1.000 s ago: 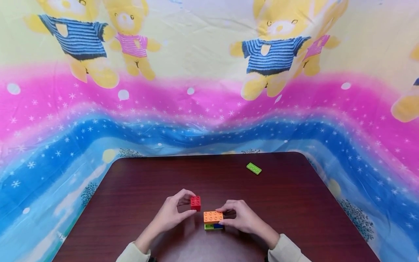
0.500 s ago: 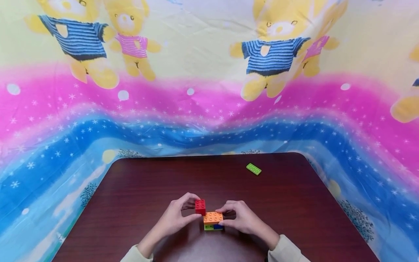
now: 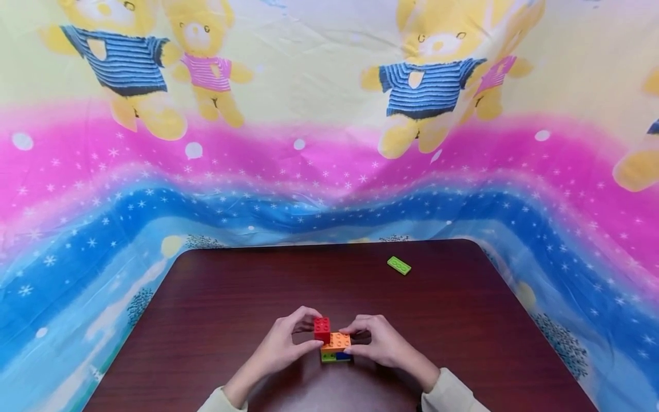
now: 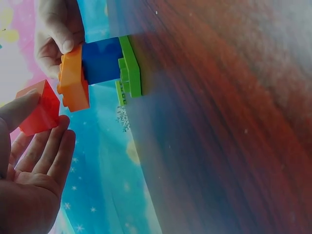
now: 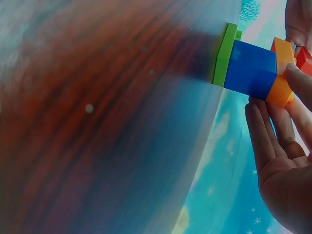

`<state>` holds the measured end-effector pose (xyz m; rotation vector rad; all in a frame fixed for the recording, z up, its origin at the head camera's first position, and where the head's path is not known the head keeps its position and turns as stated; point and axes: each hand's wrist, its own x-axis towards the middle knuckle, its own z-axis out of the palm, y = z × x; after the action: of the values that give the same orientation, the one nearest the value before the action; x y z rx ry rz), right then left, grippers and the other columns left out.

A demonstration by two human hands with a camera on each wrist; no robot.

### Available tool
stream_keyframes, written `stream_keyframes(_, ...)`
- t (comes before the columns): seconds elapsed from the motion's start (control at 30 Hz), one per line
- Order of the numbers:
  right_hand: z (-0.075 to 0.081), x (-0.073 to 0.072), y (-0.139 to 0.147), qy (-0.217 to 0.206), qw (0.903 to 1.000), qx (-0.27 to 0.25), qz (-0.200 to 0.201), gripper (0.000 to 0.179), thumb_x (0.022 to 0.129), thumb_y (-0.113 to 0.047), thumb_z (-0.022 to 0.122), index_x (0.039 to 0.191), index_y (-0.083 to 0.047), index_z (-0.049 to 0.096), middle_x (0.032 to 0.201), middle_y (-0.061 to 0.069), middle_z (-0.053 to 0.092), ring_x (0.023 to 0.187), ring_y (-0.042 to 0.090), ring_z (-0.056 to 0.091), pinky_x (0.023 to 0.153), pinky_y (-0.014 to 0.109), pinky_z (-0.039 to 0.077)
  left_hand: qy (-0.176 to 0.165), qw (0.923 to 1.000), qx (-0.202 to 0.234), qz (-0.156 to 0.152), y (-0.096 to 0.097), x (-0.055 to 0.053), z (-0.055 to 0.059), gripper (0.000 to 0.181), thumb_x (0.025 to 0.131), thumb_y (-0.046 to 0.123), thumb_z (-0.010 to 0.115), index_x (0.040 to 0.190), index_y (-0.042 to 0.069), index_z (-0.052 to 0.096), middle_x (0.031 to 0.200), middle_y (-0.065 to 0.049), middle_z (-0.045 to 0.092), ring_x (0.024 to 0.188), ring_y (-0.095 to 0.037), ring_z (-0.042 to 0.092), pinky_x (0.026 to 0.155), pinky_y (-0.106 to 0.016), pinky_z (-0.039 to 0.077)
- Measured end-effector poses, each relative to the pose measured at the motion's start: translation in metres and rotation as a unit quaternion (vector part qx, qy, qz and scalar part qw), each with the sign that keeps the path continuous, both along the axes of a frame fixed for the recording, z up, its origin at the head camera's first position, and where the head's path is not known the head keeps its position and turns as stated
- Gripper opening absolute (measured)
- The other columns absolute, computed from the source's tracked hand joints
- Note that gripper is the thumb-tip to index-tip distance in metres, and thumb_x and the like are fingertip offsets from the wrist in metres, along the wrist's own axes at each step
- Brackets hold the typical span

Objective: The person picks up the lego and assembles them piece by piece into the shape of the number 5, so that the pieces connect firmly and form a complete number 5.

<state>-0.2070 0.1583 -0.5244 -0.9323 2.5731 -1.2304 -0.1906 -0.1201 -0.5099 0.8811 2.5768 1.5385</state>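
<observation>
My left hand (image 3: 282,345) pinches a red toy brick (image 3: 321,330) between thumb and fingers, above the left end of an orange brick (image 3: 338,342). In the left wrist view a small gap shows between the red brick (image 4: 41,109) and the orange brick (image 4: 74,80). The orange brick tops a stack, over a blue brick (image 5: 251,69) on a green plate brick (image 5: 225,56) that stands on the table. My right hand (image 3: 383,345) grips the orange brick's right end with thumb and fingers.
A loose light-green plate brick (image 3: 399,265) lies at the back right of the dark brown table (image 3: 247,280). Behind the table hangs a bear-patterned cloth (image 3: 309,200), which also runs along both sides.
My left hand has moved right and slightly toward me, bringing the red brick from beside the stack to above the orange brick's left end. The right hand and the stack have stayed put.
</observation>
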Motion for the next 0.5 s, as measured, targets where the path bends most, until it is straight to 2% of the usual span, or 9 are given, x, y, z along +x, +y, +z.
stream_keyframes(0.3, -0.0015, -0.0006, 0.0015, 0.012, 0.9998, -0.007, 0.011, 0.031, 0.089, -0.030, 0.084, 0.119, -0.024, 0.078, 0.098, -0.014, 0.071, 0.089, 0.013, 0.069, 0.083, 0.032, 0.062, -0.006, 0.9997, -0.022, -0.004, 0.0036, 0.0025, -0.0017, 0.039, 0.091, 0.027, 0.082, 0.123, 0.029, 0.059, 0.113, 0.011, 0.072, 0.105, -0.006, 0.070, 0.096, -0.042, 0.060)
stream_keyframes(0.5, -0.0010, -0.0021, 0.0016, 0.009, 0.9999, -0.010, 0.010, 0.033, 0.089, -0.031, 0.083, 0.121, -0.023, 0.078, 0.099, -0.012, 0.071, 0.090, 0.018, 0.070, 0.084, 0.038, 0.062, 0.008, 0.9996, -0.024, -0.010, 0.0075, 0.0006, -0.0010, 0.038, 0.092, 0.025, 0.081, 0.122, 0.029, 0.059, 0.113, 0.011, 0.072, 0.105, -0.006, 0.070, 0.096, -0.037, 0.060)
